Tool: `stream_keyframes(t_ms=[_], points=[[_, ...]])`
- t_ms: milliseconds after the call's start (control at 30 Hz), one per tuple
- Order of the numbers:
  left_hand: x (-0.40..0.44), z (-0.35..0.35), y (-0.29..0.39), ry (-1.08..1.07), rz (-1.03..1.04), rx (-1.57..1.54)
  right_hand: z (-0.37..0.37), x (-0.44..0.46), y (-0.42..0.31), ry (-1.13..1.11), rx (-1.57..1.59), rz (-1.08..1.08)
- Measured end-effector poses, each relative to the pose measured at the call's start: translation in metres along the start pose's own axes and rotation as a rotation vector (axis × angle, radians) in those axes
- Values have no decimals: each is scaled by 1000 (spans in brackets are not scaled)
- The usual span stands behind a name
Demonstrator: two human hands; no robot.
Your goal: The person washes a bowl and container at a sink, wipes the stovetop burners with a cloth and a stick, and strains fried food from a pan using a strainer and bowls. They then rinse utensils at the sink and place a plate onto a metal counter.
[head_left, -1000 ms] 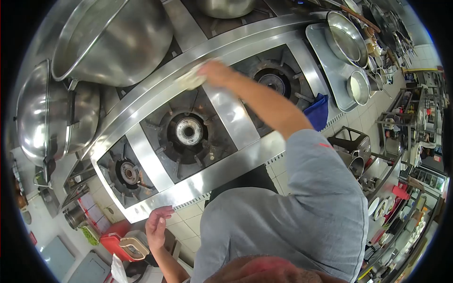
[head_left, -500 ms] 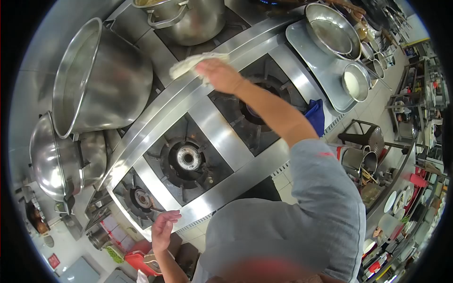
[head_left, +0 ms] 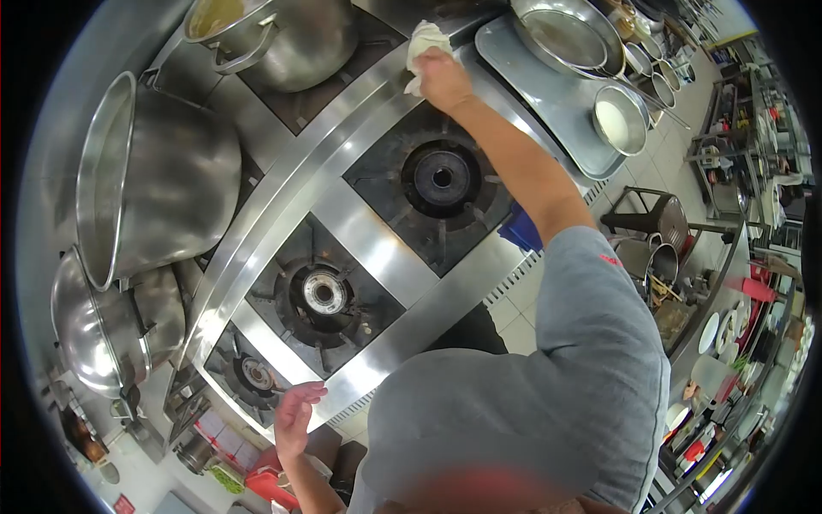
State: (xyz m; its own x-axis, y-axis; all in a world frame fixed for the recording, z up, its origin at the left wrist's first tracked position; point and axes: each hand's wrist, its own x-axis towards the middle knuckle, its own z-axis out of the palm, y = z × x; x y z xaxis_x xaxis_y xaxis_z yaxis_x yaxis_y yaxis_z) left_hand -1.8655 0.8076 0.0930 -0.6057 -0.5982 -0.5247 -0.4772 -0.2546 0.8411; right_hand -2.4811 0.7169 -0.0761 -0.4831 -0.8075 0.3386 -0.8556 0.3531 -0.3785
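- Shiny silver metal covers the big kitchen stove (head_left: pixel 368 231), and big silver metal pots (head_left: pixel 184 163) stand behind its black round burners (head_left: pixel 442 176).
- One crumpled white cloth (head_left: pixel 425 38) is at the far side of the stove, on or just over the long silver metal ledge (head_left: pixel 300 180), near the corner of the flat grey tray (head_left: pixel 552 116).
- To rub the metal well, the cloth should probably lie flat under the whole palm, with soft, even pushing along the ledge.
- It seems wise to tuck in loose ends, so they do not catch on the tray, and to keep the arm up off the burners.
- The right hand (head_left: pixel 443 79) has its fingers bent around the cloth, gripping it; the fingertips are too hard to see.
- The left hand (head_left: pixel 294 418) hangs near the stove's front edge, by the smallest burner (head_left: pixel 255 373). Its fingers are loose and a little curled, and nothing shows in them.
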Motion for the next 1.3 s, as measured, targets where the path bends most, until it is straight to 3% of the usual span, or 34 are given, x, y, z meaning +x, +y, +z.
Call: stream_keyframes(t_ms=[100, 133, 200, 267, 333, 400, 500, 600, 667, 767, 800, 833, 867, 933, 1000, 1067, 1100, 1133, 1167, 1233, 1300], points=[[2, -1, 2, 20, 5, 26, -20, -8, 41, 178, -147, -150], [2, -1, 4, 18, -1, 40, -13, -15, 65, 125, -165, -228], [7, 8, 5, -1, 2, 64, 2, -42, 105, -198, -248, -174], [11, 16, 0, -33, 8, 57, -7, -80, 125, -331, -293, -39], [33, 23, -1, -118, 52, 358, -36, -103, 128, -408, -231, 12], [80, 70, 25, -202, 313, 496, -81, -122, 124, -408, -63, 8], [160, 176, 39, -270, 729, 813, -135, -143, 111, -114, 162, 315], [220, 299, 57, -395, 915, 826, -177, -165, 92, 41, 466, 435], [256, 372, 37, -216, 1115, 983, -192, -179, 98, 128, 484, 405], [294, 416, 10, -196, 955, 1110, -221, -202, 77, 248, 415, 370], [293, 418, 7, -261, 949, 1133, -224, -212, 80, 300, 385, 341], [291, 412, 3, -330, 940, 1158, -221, -225, 88, 298, 236, 161], [288, 402, -2, -403, 926, 1185, -208, -246, 93, 221, 169, 150], [265, 356, -9, -566, 819, 1127, -163, -283, 106, 82, 33, 99], [241, 293, -23, -722, 647, 998, -98, -334, 111, 179, -135, 61], [206, 222, -3, -829, 404, 765, -82, -373, 61, 174, -25, 67], [182, 186, 2, -729, 232, 574, -88, -385, 31, 41, 82, -47], [165, 148, 0, -716, 35, 581, -93, -399, 7, -104, 198, -152], [141, 116, -3, -633, -146, 304, -93, -401, 14, -107, 147, -144], [95, 66, -6, -467, -215, 41, -89, -390, 61, -121, 58, -161], [53, 25, -14, -385, -220, -159, -100, -347, 114, 74, -101, -4]])
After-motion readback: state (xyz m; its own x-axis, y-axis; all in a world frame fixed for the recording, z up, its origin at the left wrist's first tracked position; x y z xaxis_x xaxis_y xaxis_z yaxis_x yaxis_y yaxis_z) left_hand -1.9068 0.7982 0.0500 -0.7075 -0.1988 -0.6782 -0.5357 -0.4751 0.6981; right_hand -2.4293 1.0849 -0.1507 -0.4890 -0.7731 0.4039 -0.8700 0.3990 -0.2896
